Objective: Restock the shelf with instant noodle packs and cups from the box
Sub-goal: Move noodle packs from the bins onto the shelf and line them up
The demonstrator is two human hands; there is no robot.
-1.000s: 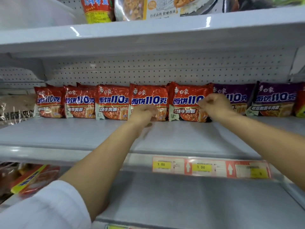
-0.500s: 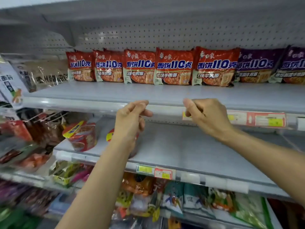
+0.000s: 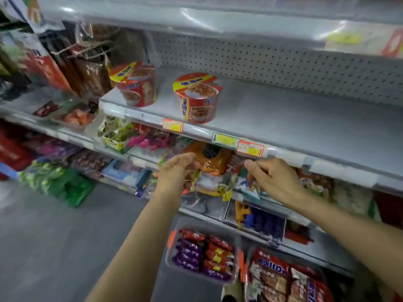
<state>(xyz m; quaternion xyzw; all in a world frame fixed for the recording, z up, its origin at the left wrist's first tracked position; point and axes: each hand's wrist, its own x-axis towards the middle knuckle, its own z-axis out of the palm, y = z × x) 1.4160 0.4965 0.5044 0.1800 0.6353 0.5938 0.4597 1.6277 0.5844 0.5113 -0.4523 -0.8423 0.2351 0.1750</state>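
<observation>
Head view: both the left hand [image 3: 176, 171] and right hand [image 3: 273, 178] hang loosely curled, holding nothing. Noodle packs [image 3: 204, 255] fill the box [image 3: 172, 238] below (light, crinkly, crushable); pinch their edges.

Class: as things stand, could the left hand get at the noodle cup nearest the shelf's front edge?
Probably yes. The left hand holds nothing and hangs below the shelf; the noodle cup stands near the front edge with nothing before it.
</observation>
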